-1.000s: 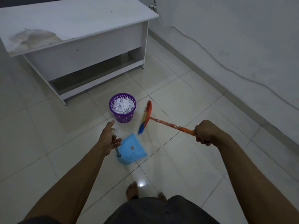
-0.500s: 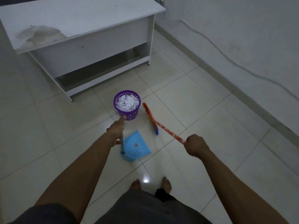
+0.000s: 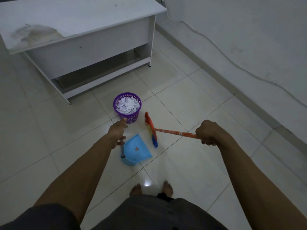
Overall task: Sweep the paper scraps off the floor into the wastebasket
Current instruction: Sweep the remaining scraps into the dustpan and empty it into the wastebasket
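Swinging round since half a second ago, the orange-handled broom with red, yellow and blue bristles (image 3: 151,130) now has its head just beside the open mouth of the light blue plastic dustpan (image 3: 137,151), and its stick lies nearly level. The right hand (image 3: 207,132) has its fingers wrapped tight round the stick's near end, low enough to drag the bristles along the tiles. The left hand (image 3: 117,132) grips the dustpan's upright grey handle, fingers curled round it, which I judge keeps the pan's lip pressed to the floor (image 3: 191,100) so that nothing slips beneath. The white paper scraps (image 3: 127,105) fill the round purple mesh wastebasket (image 3: 131,117) to its rim; it stands on the tiles close beyond the pan, well away from the floor's edge along the wall, handy for tipping. No loose scrap shows on the dim tiles, so the sweeping looks almost finished. A white desk (image 3: 83,22) stands behind.
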